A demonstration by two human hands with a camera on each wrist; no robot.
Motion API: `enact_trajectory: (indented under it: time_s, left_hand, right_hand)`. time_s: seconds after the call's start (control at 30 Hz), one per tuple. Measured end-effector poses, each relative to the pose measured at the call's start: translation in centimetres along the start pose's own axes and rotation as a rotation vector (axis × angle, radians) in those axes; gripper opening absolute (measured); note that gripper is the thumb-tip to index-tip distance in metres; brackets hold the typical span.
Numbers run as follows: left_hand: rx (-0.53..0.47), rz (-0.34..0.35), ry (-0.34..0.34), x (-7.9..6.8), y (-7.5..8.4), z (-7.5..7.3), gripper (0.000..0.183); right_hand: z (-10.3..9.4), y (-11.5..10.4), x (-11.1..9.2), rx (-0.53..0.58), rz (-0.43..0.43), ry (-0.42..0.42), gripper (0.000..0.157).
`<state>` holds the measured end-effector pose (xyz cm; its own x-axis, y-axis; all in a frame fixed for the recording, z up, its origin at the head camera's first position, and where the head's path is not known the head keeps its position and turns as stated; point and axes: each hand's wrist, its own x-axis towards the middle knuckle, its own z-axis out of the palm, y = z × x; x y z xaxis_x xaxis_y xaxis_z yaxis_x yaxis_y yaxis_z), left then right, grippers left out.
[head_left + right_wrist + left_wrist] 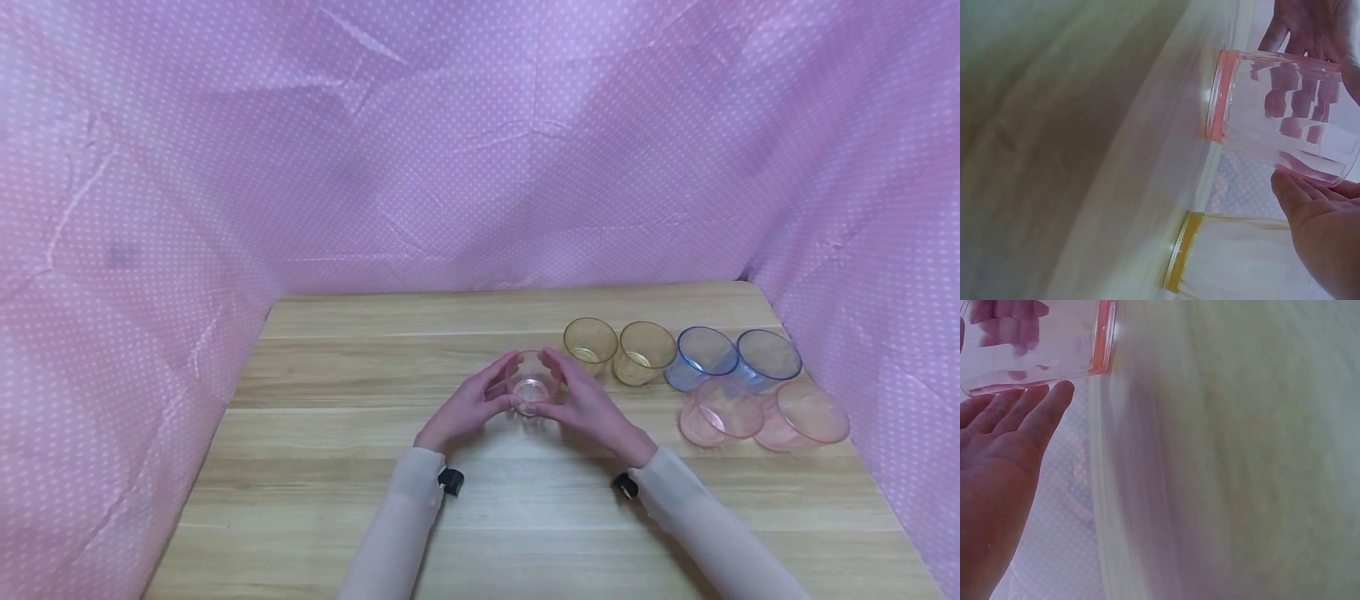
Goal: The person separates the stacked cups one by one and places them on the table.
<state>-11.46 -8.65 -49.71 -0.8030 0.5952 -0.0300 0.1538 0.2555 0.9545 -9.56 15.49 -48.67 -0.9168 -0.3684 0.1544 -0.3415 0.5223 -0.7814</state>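
A clear pink-tinted drinking glass (532, 387) stands upright near the middle of the table, with its rim up. My left hand (471, 407) holds it from the left side, and my right hand (594, 407) holds it from the right. Both thumbs lie on the glass's near side. In the right wrist view, the thick base of the pink glass (1225, 97) is at the tabletop; whether it touches cannot be told. Left-hand fingers (1035, 415) lie along its wall in the left wrist view. Just beyond my right fingers is a yellow glass (590, 343).
A second yellow glass (645, 350) stands beside the first, followed by two blue glasses (705, 354) to the right. In front of the blue ones are two more pink glasses (726, 412). Pink dotted cloth (480, 167) encloses the wooden table (322, 467) at the back and sides.
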Motion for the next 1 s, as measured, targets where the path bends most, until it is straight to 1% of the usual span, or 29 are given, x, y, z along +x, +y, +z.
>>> enact_trajectory:
  time_s: [0.13, 0.3, 0.47, 0.53, 0.7, 0.77, 0.9, 1.0]
  left_hand:
    - [0.006, -0.017, 0.004, -0.1, 0.2, 0.2, 0.080]
    - [0.049, -0.005, 0.017, -0.2, 0.4, 0.4, 0.075]
    - [0.103, 0.023, 0.057, -0.3, 0.7, 0.7, 0.076]
    - [0.122, 0.060, 0.075, -0.3, 0.9, 0.7, 0.077]
    - [0.203, 0.145, 0.150, -0.4, 1.4, 0.8, 0.086]
    - [0.234, 0.162, 0.188, -0.4, 1.5, 0.9, 0.092]
    - [0.277, 0.182, 0.264, -0.7, 1.5, 1.0, 0.087]
    - [0.286, 0.195, 0.307, -1.0, 1.5, 1.0, 0.083]
  right_hand:
    - [0.0, 0.2, -0.3, 0.027, -0.006, 0.006, 0.100]
    - [-0.2, 0.0, -0.6, 0.033, -0.013, 0.017, 0.100]
    - [-0.6, -0.4, -1.0, 0.044, -0.001, 0.025, 0.099]
    - [-0.8, -0.6, -1.3, 0.048, 0.000, 0.028, 0.099]
    - [-1.2, -0.8, -2.1, 0.061, -0.012, 0.064, 0.097]
    - [-1.4, -0.7, -2.5, 0.061, -0.030, 0.094, 0.094]
    - [-1.8, -0.5, -3.3, 0.057, -0.063, 0.155, 0.092]
    - [-2.2, -0.5, -4.0, 0.062, -0.052, 0.182, 0.093]
